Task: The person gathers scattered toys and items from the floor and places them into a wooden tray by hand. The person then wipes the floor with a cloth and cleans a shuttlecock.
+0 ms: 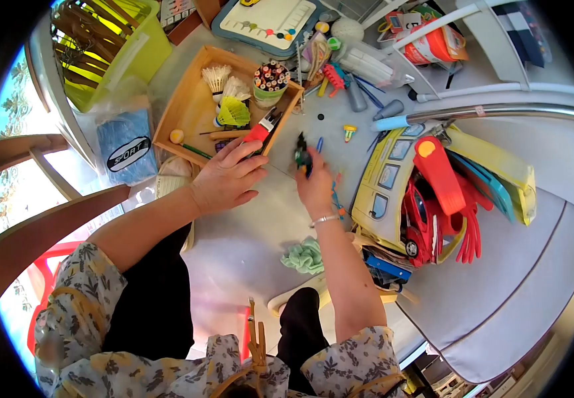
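Note:
My left hand lies at the lower right corner of a wooden tray, its fingers spread beside a red-handled tool. In the tray are shuttlecocks, a green cup of pencils, a yellow-orange ball and a green pencil. To the right of the tray, my right hand pinches a small dark green and black object, too small to identify. A blue piece shows just beyond its fingertips.
A yellow bus-shaped box with red toys stands at the right. Markers and small toys lie behind. A lime bin of hangers and a blue bag are at the left. Green cloth lies nearer me.

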Demonstrator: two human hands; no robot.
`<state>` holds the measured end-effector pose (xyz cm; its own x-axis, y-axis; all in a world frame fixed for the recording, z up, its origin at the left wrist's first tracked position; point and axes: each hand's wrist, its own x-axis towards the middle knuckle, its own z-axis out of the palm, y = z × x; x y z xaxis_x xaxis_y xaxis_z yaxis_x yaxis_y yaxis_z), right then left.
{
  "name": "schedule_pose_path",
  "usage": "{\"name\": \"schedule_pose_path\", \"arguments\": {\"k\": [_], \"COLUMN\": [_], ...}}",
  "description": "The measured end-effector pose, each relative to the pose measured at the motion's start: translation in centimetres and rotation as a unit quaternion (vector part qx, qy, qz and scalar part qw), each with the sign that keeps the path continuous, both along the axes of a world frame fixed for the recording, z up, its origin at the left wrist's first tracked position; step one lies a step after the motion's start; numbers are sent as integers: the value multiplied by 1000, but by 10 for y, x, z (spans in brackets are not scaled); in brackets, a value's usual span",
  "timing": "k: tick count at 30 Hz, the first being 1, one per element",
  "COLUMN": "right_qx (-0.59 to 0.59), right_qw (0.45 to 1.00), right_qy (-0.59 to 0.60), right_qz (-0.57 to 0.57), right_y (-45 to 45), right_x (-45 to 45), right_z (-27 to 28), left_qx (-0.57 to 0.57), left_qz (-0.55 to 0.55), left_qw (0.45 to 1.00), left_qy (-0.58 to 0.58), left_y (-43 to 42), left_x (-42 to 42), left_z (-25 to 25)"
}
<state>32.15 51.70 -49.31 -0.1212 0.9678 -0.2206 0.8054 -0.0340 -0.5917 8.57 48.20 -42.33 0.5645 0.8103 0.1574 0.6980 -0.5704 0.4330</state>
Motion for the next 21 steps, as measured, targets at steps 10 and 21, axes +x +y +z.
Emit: {"name": "schedule_pose_path", "arguments": {"k": [10,21], "right_qx": [-97,94], "right_qw": [930,940], "right_qy": [345,323], "right_qz": [-82,49], "right_y": [-81,-67], "right_x": [-36,-86], "right_z": [123,109], "left_qx": [-296,-517], "left_qz": [139,290], "left_qw": [889,563], "left_qy": [-321,-576], "left_y": [-19,9], "left_x": [19,-1], "left_z": [52,50]}}
